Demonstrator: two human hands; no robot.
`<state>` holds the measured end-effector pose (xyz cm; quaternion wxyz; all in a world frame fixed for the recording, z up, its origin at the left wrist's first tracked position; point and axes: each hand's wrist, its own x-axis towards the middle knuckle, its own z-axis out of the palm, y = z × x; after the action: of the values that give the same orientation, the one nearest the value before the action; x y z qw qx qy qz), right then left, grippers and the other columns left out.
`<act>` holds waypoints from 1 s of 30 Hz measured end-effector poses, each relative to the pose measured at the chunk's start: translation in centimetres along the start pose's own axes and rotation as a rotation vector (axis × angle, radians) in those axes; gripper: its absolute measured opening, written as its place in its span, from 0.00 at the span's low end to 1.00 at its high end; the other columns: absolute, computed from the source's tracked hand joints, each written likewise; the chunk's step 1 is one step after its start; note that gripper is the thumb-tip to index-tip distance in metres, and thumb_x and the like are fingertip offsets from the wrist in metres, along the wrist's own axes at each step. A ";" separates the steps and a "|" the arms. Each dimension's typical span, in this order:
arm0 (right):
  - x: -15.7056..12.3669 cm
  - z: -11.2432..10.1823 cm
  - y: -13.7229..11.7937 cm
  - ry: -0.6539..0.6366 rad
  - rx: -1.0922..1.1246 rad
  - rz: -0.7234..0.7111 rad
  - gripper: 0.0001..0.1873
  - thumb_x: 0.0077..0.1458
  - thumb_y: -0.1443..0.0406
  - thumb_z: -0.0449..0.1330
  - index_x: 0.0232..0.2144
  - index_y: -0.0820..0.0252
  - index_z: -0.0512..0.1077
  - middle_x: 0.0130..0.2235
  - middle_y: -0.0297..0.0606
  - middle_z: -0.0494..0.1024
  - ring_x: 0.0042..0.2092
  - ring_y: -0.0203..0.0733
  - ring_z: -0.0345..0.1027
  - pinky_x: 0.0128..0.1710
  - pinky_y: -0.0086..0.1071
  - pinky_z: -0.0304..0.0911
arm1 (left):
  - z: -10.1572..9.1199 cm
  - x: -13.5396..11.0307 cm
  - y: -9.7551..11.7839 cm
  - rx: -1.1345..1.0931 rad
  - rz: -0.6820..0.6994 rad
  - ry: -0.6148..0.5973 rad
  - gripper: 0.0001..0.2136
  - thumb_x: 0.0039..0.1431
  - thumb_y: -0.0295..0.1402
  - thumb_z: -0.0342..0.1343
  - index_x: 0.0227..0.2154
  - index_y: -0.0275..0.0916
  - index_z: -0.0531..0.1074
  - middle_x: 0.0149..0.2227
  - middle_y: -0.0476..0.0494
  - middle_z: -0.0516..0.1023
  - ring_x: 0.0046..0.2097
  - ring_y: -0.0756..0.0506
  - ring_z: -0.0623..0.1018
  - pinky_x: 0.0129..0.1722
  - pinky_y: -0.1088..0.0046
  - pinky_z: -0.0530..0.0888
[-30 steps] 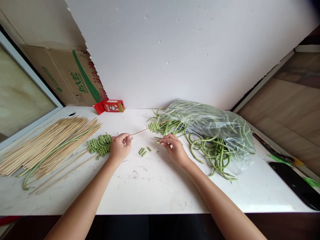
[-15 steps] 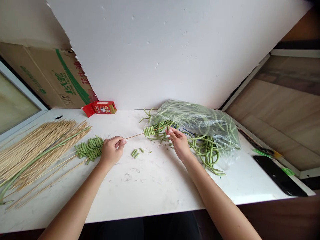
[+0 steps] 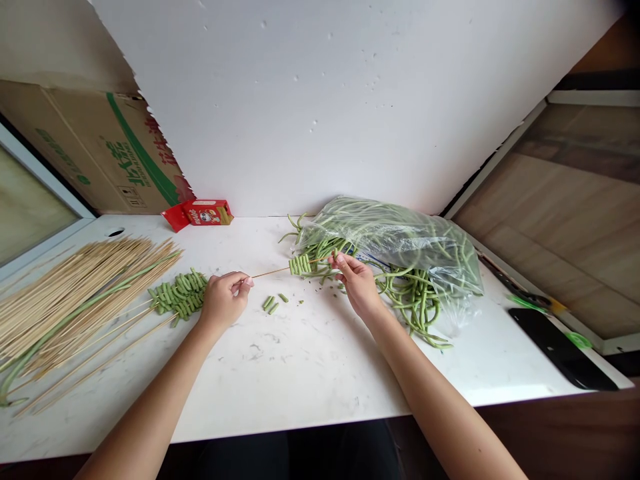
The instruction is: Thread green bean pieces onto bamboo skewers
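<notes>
My left hand (image 3: pixel 223 299) is closed round the blunt end of a thin bamboo skewer (image 3: pixel 273 271) that slants up to the right. Several short green bean pieces (image 3: pixel 300 265) are threaded side by side on it. My right hand (image 3: pixel 357 283) pinches a small green bean piece (image 3: pixel 335 256) right at the skewer's tip. Loose cut pieces (image 3: pixel 273 303) lie on the white table (image 3: pixel 310 360) between my hands. A heap of cut bean pieces (image 3: pixel 179 295) sits just left of my left hand.
A big pile of bare skewers (image 3: pixel 80 293) with one long bean across it fills the left. A clear plastic bag of long beans (image 3: pixel 400 247) lies behind my right hand. A red carton (image 3: pixel 203 213), a cardboard box (image 3: pixel 100 157), a black knife (image 3: pixel 560 347).
My right hand lifted from the table, where it picked up a bean piece, and carried it up to the skewer's tip. My left hand kept its hold on the skewer.
</notes>
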<state>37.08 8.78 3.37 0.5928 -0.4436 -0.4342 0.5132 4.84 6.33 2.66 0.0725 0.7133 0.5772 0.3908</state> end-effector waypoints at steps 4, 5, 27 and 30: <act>0.0 0.0 0.2 0.017 0.010 0.023 0.25 0.50 0.46 0.77 0.44 0.53 0.85 0.43 0.39 0.86 0.44 0.44 0.76 0.38 0.34 0.65 | 0.1 -0.1 -0.2 0.004 -0.003 -0.015 0.12 0.64 0.37 0.55 0.27 0.41 0.79 0.23 0.49 0.76 0.25 0.47 0.70 0.34 0.67 0.65; 0.1 0.0 0.3 0.020 0.013 0.025 0.25 0.50 0.46 0.77 0.44 0.53 0.85 0.43 0.39 0.86 0.44 0.45 0.76 0.38 0.34 0.66 | 0.1 -0.1 -0.2 0.009 -0.004 -0.016 0.13 0.64 0.38 0.55 0.27 0.40 0.79 0.23 0.49 0.76 0.26 0.47 0.70 0.34 0.67 0.65; 0.3 -0.1 0.3 0.035 0.042 0.044 0.22 0.44 0.49 0.80 0.40 0.51 0.86 0.43 0.38 0.86 0.44 0.44 0.75 0.36 0.34 0.65 | -0.1 0.0 0.0 0.070 -0.023 -0.018 0.12 0.63 0.36 0.54 0.26 0.41 0.77 0.24 0.49 0.76 0.27 0.46 0.72 0.36 0.66 0.64; 0.2 -0.1 0.0 0.035 0.050 0.069 0.19 0.44 0.50 0.80 0.36 0.52 0.86 0.44 0.38 0.85 0.42 0.42 0.73 0.36 0.33 0.64 | -0.2 0.0 0.0 0.084 -0.020 -0.021 0.12 0.63 0.36 0.54 0.26 0.41 0.77 0.25 0.49 0.78 0.28 0.46 0.73 0.38 0.66 0.65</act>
<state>37.18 8.99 3.41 0.5932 -0.4521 -0.3952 0.5362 4.71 6.26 2.81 0.0524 0.7139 0.5993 0.3582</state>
